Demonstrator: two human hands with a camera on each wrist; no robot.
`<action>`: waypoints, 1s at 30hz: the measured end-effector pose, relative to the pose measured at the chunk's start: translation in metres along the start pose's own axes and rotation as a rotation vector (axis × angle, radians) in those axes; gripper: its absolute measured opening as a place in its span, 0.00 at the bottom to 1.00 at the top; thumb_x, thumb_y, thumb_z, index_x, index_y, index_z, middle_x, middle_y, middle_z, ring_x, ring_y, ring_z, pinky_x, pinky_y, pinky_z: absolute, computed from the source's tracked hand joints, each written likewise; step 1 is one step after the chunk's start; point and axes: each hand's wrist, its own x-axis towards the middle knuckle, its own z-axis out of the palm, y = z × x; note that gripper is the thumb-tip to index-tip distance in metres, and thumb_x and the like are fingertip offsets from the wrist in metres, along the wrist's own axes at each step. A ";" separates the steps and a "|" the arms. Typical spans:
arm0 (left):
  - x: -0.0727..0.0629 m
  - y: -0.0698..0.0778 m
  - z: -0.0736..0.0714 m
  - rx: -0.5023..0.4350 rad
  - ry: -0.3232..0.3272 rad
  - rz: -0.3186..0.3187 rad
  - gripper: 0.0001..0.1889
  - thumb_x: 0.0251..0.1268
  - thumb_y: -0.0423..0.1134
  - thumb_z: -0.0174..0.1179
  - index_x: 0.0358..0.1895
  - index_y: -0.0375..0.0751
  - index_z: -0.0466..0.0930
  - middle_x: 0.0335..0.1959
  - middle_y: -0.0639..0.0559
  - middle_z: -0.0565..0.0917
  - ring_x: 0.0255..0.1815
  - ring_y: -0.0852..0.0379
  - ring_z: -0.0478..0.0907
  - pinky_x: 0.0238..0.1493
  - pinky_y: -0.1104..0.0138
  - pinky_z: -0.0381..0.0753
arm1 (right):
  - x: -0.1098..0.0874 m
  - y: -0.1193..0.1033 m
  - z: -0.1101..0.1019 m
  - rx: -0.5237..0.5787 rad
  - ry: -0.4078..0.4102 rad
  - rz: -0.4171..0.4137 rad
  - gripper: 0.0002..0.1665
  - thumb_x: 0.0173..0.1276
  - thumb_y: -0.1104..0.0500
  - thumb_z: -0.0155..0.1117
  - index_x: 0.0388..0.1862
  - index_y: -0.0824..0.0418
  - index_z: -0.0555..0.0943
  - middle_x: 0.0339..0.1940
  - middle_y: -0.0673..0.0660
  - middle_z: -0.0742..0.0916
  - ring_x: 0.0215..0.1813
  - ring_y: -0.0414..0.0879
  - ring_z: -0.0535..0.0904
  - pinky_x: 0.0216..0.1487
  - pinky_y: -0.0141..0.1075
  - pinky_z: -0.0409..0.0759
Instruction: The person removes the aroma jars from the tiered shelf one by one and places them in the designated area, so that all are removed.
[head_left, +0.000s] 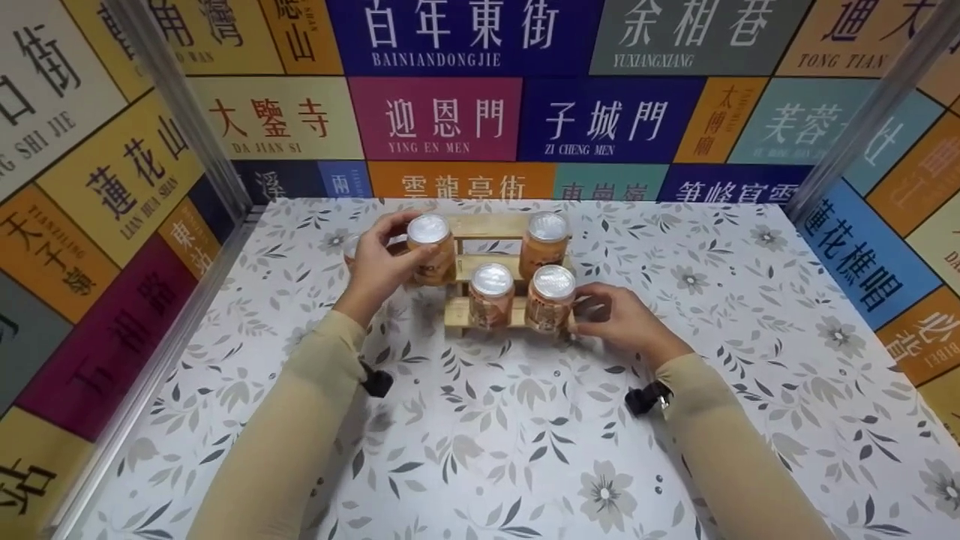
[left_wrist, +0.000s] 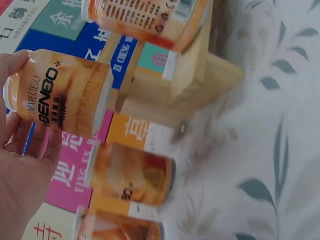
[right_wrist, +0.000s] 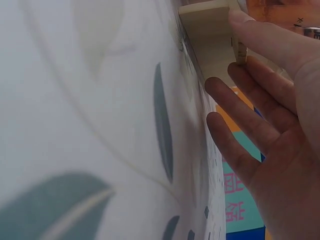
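Note:
My left hand [head_left: 384,251] grips an orange can [head_left: 430,262] with a silvery lid at the left end of a stepped wooden rack [head_left: 491,225]. In the left wrist view, thumb and fingers of the left hand [left_wrist: 25,165] hold this can [left_wrist: 67,95] by its lid end, clear of the rack's wood. Three similar cans stand on the rack: one can [head_left: 545,244] at the upper right, and a left can [head_left: 491,300] and right can [head_left: 551,300] on the lowest step. My right hand [head_left: 626,319] pinches the rack's lower right end [right_wrist: 239,45] between thumb and forefinger, other fingers extended.
Beyond the held can, two more cans, one [left_wrist: 132,175] and another [left_wrist: 120,227], stand on the table in the left wrist view. A floral white cloth [head_left: 495,450] covers the table. Colourful lettered panels [head_left: 450,120] rise at the back and both sides.

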 end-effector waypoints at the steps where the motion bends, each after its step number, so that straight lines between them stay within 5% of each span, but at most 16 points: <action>1: -0.001 -0.002 -0.002 0.006 0.005 0.000 0.30 0.59 0.37 0.77 0.65 0.38 0.79 0.62 0.44 0.80 0.65 0.50 0.77 0.67 0.60 0.80 | -0.001 0.001 0.000 -0.001 -0.001 0.000 0.36 0.59 0.57 0.81 0.66 0.60 0.79 0.58 0.63 0.87 0.58 0.60 0.85 0.64 0.52 0.84; 19: -0.018 -0.025 -0.026 0.118 -0.036 -0.177 0.30 0.63 0.32 0.72 0.69 0.38 0.75 0.67 0.42 0.77 0.68 0.47 0.75 0.71 0.54 0.76 | -0.001 0.001 -0.002 0.014 -0.002 -0.022 0.37 0.61 0.60 0.80 0.67 0.64 0.77 0.59 0.67 0.86 0.59 0.64 0.85 0.64 0.55 0.83; 30: -0.025 -0.051 -0.033 0.159 -0.123 -0.139 0.28 0.62 0.30 0.72 0.67 0.38 0.78 0.65 0.41 0.79 0.65 0.47 0.76 0.68 0.54 0.78 | 0.000 0.002 -0.001 0.019 -0.006 -0.010 0.37 0.59 0.57 0.82 0.67 0.61 0.78 0.58 0.65 0.87 0.58 0.62 0.85 0.64 0.55 0.83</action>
